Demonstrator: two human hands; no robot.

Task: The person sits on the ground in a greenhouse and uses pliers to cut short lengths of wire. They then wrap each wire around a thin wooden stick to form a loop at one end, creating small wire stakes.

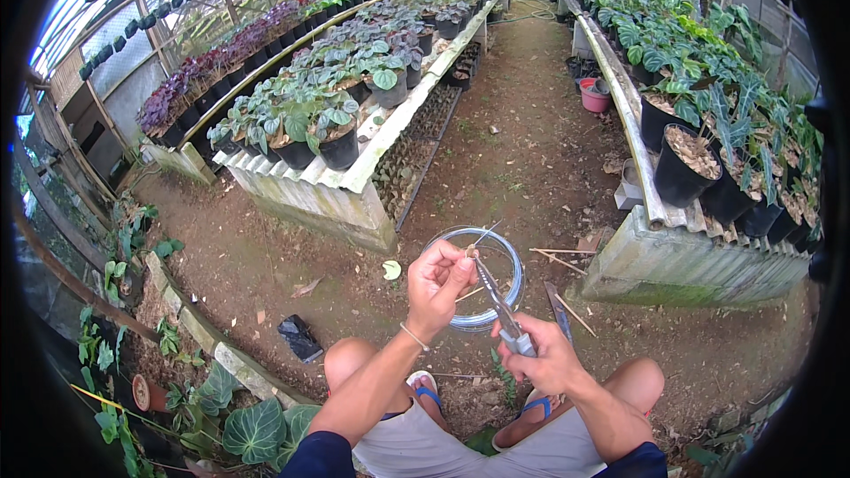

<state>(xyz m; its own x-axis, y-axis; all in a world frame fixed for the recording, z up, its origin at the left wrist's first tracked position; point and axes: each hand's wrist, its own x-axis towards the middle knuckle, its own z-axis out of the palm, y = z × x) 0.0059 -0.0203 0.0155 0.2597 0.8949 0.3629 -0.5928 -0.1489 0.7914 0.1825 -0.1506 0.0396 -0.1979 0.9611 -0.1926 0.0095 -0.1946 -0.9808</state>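
Observation:
My left hand (436, 288) is raised in front of me, thumb and fingers pinched on a small brownish piece (470, 251). A thin length of wire (486, 232) sticks out past its fingertips. In my right hand (547, 358) is a pair of pliers (498, 301) with grey grips, its jaws pointing up and left. The jaw tips meet the small piece at my left fingertips; whether they bite on it I cannot tell. Below both hands, a coil of silvery-blue wire (521, 276) lies on the soil, partly hidden by the hands and pliers.
A dark flat blade-like strip (559, 308) and thin sticks (561, 261) lie right of the coil. A black object (300, 338) rests at left. Concrete-ended benches (323, 212) (691, 265) hold potted plants on both sides of a dirt path (522, 124). A pink pot (594, 97) stands further along.

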